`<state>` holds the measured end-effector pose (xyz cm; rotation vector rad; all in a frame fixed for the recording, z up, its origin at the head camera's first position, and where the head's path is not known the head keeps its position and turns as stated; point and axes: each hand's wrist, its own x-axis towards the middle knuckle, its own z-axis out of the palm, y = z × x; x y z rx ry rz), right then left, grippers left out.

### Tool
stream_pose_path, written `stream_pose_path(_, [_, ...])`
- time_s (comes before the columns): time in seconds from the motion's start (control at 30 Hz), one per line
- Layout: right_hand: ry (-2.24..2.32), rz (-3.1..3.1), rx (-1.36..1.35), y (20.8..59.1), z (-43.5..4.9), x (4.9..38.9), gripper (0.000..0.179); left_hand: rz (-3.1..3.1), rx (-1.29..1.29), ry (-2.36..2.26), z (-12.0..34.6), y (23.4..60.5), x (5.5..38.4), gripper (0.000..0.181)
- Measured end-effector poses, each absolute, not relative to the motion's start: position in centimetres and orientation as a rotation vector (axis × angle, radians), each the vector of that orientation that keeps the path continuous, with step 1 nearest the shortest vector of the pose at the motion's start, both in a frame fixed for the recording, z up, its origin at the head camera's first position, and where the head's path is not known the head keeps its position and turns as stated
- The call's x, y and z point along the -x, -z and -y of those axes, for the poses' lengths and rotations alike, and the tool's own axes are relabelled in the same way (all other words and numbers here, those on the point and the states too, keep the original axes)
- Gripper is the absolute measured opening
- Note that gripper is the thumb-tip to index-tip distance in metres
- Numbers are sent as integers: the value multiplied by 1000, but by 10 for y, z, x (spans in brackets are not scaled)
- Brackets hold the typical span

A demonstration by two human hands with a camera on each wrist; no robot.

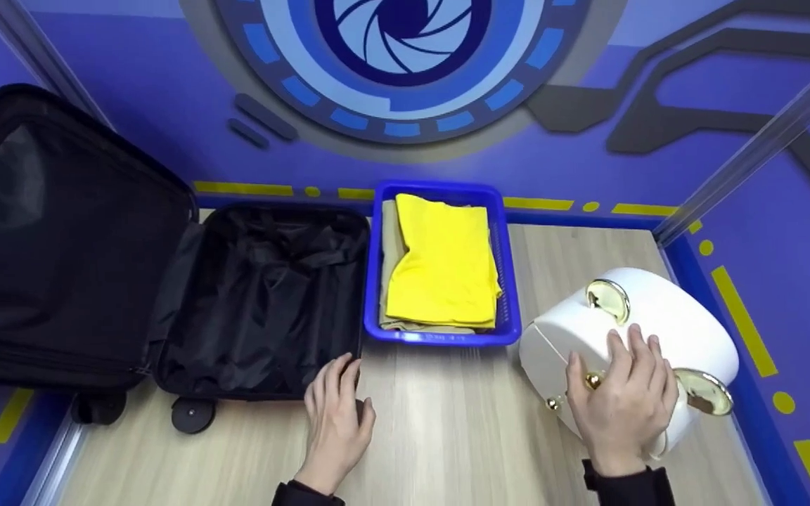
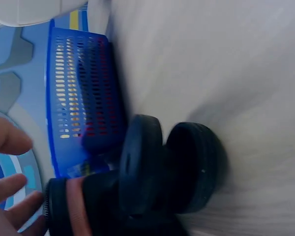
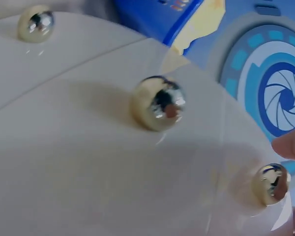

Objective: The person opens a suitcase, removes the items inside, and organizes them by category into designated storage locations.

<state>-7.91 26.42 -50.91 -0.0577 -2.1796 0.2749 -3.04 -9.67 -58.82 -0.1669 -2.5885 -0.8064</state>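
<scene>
At the near right corner of an open black suitcase point(image 1: 257, 302), my left hand point(image 1: 335, 425) lies with relaxed fingers over the rim. The left wrist view shows those fingertips right at the case's edge, beside a black double wheel point(image 2: 194, 167). My right hand point(image 1: 626, 404) rests on top of a rounded white case point(image 1: 686, 316), fingers extended and slightly spread. Gold ear-shaped trims point(image 1: 609, 301) stand on the case. Shiny gold knobs point(image 3: 158, 103) dot its surface in the right wrist view. Neither hand grips anything.
A blue plastic basket point(image 1: 440, 339) stands between suitcase and white case, against the back wall. Inside lies a folded yellow cloth point(image 1: 444, 260) over beige fabric point(image 1: 391, 246). The raised suitcase lid point(image 1: 67, 239) leans to the left. Purple panels point(image 1: 447, 165) enclose the wooden tabletop point(image 1: 440, 422).
</scene>
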Motion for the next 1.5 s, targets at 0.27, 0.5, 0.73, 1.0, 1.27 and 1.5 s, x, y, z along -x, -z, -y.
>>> stream_pose_path(0.27, [-359, 2236, -91, 507, -291, 117, 62, 2709, 62, 750, 103, 593, 26, 68])
stream_pose_path(0.5, [-500, 2235, -366, 505, -327, 178, 73, 2728, 60, 744, 101, 590, 24, 67])
stream_pose_path(0.73, [-504, 2272, -437, 504, -342, 224, 78, 2720, 79, 745, 97, 589, 24, 68])
stream_pose_path(1.0, [-627, 2466, -394, 495, -346, 256, 75, 2727, 87, 739, 92, 589, 24, 68])
stream_pose_path(1.27, [-737, 2580, -369, 486, -346, 289, 78, 2733, 81, 745, 90, 591, 25, 69])
stream_pose_path(1.5, [-714, 2629, -317, 479, -346, 298, 82, 2730, 112, 756, 88, 591, 25, 67])
